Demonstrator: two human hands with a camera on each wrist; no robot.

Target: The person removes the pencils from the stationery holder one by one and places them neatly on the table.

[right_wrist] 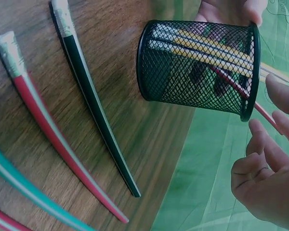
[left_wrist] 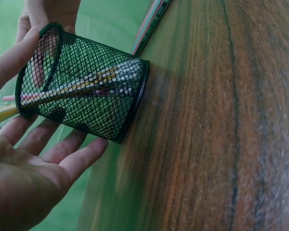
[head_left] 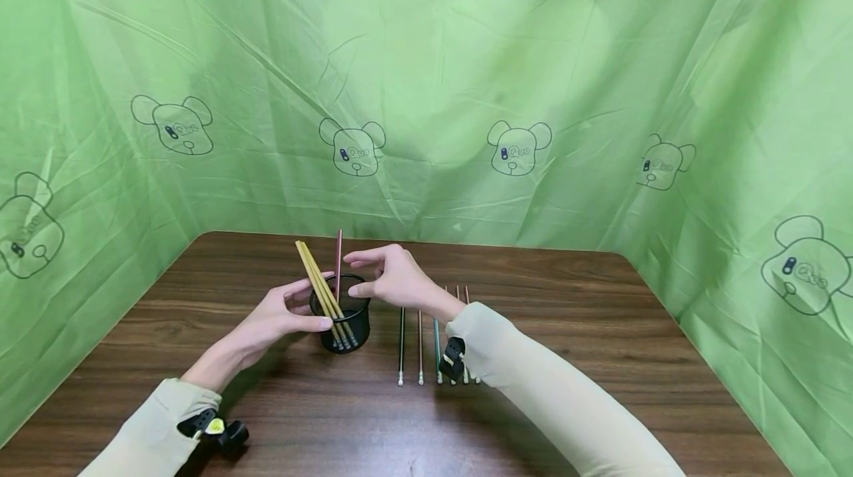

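Observation:
A black mesh pencil cup (head_left: 360, 325) stands on the table, gripped by my left hand (head_left: 276, 314) with the thumb at the rim and the fingers around the far side. Several yellow pencils (head_left: 312, 266) lean left inside it, eraser ends down. One red pencil (head_left: 339, 255) stands nearly upright in the cup. Beside that pencil, over the right of the rim, is my right hand (head_left: 400, 281), its thumb and fingers spread apart. In the right wrist view the red pencil (right_wrist: 265, 115) passes close by those fingertips, with no pinch on it.
Right of the cup, several pencils lie in a row on the wooden table (head_left: 566, 314), among them a black one (head_left: 402, 344), a red one (head_left: 420, 344) and a teal one (head_left: 437, 344). The right forearm covers part of the row. A green curtain (head_left: 426, 203) surrounds the table.

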